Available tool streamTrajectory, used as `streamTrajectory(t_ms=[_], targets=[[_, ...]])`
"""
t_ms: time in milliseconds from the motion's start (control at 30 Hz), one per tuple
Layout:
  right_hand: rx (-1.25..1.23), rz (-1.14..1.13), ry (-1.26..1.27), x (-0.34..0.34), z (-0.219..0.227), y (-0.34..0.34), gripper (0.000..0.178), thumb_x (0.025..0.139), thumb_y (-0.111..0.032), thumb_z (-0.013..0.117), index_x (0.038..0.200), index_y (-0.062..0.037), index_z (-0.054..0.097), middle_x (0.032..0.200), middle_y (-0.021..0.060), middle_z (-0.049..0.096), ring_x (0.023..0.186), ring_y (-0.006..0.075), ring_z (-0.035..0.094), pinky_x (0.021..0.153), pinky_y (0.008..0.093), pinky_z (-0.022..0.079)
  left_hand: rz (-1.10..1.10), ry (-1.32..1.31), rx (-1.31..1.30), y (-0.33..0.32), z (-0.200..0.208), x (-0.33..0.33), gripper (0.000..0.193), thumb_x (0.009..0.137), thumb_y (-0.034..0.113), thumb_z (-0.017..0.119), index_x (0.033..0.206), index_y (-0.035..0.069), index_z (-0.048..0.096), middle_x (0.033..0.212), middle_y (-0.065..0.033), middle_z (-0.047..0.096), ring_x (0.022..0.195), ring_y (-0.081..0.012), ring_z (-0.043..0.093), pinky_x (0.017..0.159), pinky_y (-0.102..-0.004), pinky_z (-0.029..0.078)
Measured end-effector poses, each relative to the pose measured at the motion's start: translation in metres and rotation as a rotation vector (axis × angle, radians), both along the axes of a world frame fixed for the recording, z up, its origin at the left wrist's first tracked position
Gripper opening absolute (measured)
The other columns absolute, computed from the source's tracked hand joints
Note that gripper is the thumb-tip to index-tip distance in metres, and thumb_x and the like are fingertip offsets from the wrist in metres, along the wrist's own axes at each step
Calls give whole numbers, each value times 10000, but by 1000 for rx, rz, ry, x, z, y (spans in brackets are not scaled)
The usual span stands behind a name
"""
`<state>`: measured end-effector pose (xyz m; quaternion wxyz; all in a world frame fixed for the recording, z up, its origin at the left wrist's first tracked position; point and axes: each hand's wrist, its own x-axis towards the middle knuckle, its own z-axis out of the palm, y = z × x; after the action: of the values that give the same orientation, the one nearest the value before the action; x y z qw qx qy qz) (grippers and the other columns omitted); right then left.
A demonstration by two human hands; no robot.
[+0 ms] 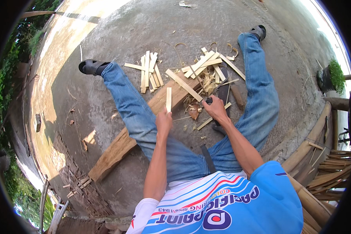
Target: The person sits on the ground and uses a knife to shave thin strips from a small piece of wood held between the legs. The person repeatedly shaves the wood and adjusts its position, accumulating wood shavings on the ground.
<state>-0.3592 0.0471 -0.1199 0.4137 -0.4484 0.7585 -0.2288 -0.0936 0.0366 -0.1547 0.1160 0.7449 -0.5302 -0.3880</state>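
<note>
My left hand [163, 121] is closed around the lower end of a short pale wooden strip [169, 98], which stands up from the fist. My right hand [216, 109] grips the black handle [209, 100] of what looks like a knife, its thin dark blade seen nearly edge-on. A longer pale strip [183, 84] slants across a wooden beam [167, 97], its near end beside my right fingers; whether they touch it I cannot tell. The beam lies diagonally on the ground, passing beneath my left leg.
Loose strips lie in a left pile [148, 70] and a right pile [204, 64] beyond the beam. Shavings [211, 82] are scattered near the right pile. My outstretched legs flank the work. A potted plant [335, 77] and bamboo poles [308, 140] stand at the right.
</note>
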Motion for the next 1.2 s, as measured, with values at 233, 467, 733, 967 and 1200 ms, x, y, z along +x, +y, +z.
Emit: streamTrajectory(t_ms=[233,467,733,967,1200], targets=[[-64,228,92,12,-13,12,467,889,-376,744,1081,46,687,738,250,693,756,412,718,703,499,549,50,12,-25,0,13,-3,440,950,192,675,1352,18,646,1035,-286,720,1022,-481,681,887,-519,526],[-32,463,304,25,-12,20,462,909,-406,722,1054,26,644,827,311,693,826,501,691,732,562,551,-46,-31,3,19,15,9,306,953,175,664,1199,-5,682,1109,-288,710,1090,-480,665,914,-537,515],[11,362,174,28,-12,26,489,895,-433,719,1040,28,647,860,303,705,845,491,697,769,561,547,47,146,24,20,29,0,399,967,150,677,1335,2,630,867,-150,703,654,-282,671,605,-419,531],[50,223,106,11,4,12,474,901,-406,708,1135,5,681,882,288,722,915,476,707,838,528,551,435,694,-121,2,70,5,487,1001,128,699,1455,25,556,716,17,565,490,-70,531,405,-228,408],[0,74,-81,10,-4,11,474,893,-397,731,1091,32,694,925,290,732,914,450,722,837,494,555,401,1535,219,-38,100,17,495,1124,330,407,1513,30,462,863,-48,586,530,-100,446,442,-222,355]])
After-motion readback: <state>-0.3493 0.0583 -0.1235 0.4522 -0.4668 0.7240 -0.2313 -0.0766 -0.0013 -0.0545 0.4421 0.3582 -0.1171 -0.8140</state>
